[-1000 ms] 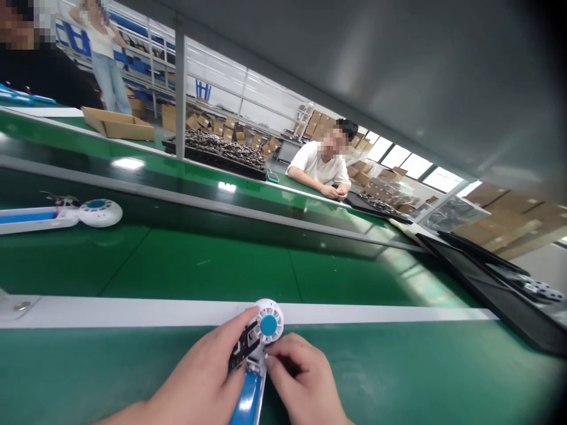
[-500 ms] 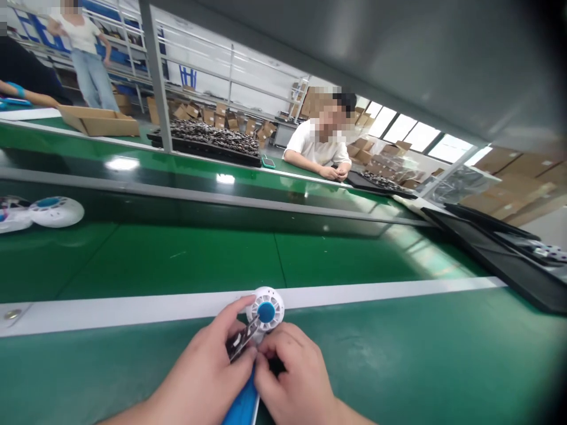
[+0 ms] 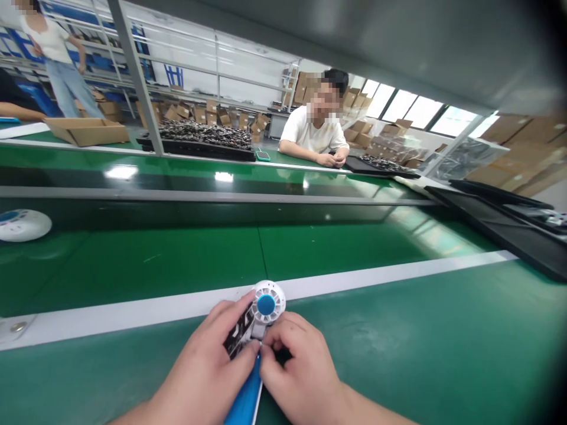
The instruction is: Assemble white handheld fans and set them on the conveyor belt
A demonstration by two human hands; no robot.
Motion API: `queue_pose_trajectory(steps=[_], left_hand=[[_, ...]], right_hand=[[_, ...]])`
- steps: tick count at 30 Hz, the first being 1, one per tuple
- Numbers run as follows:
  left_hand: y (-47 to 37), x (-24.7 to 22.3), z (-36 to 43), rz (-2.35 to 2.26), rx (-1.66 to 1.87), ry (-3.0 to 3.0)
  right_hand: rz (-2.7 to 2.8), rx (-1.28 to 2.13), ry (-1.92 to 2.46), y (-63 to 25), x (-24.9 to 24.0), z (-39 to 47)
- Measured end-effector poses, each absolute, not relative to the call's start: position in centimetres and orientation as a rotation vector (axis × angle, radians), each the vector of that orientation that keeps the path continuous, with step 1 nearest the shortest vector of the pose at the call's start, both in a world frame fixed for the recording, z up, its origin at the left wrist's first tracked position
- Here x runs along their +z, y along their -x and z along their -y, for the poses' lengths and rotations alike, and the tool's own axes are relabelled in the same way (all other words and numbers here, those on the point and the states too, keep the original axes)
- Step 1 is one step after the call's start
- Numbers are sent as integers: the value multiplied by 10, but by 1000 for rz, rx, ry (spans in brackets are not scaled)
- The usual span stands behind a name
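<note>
Both hands low centre, close together over a small handheld fan (image 3: 261, 319) on green desk (image 3: 420, 354). Fan: round white head w/ blue hub, pointing away from wearer twd white strip (image 3: 133, 307) at desk edge; blue handle running back twd wearer, out of frame at bottom. Long axis approx. near-to-far, leaning slightly right at head end. Left hand (image 3: 208, 372) grip closed on left side of fan, thumb and fingers on a dark circuit board (image 3: 239, 336) sitting just below head. Right hand (image 3: 296, 372) grip pinched shut at neck of fan, fingertips touching left hand's; what exactly is pinched too small to tell. Beyond strip, conveyor belt (image 3: 310, 248), darker green, w/ second white fan (image 3: 22, 224) at far left, well apart. Across belt, a seated person in white tee (image 3: 316, 139), forearms on far desk, near a black tray of small parts (image 3: 199, 139). Cardboard box (image 3: 82, 130) far left; another person standing (image 3: 57, 65) behind it. Black trays (image 3: 496, 230) stacked at right.
</note>
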State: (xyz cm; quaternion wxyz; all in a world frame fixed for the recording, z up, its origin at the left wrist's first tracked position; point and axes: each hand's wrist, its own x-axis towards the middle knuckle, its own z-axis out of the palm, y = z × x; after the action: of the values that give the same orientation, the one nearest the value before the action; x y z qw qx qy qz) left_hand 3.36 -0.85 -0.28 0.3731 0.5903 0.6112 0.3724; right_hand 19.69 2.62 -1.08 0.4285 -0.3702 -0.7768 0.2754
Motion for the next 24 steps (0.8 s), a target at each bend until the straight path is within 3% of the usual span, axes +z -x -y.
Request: queue_pose_trajectory(steps=[13,19,24], left_hand=[[-29,-2,16,-1624,908,-2304],[-31,2,15,-1626,881,-2310],[-31,-2,14,-1538,1059,-2399]], right_hand=[[1925,508,886,-196,-4,-20],[1955,454,922,-196,-4,-19],[1950,391,910,-196,-5,-17]])
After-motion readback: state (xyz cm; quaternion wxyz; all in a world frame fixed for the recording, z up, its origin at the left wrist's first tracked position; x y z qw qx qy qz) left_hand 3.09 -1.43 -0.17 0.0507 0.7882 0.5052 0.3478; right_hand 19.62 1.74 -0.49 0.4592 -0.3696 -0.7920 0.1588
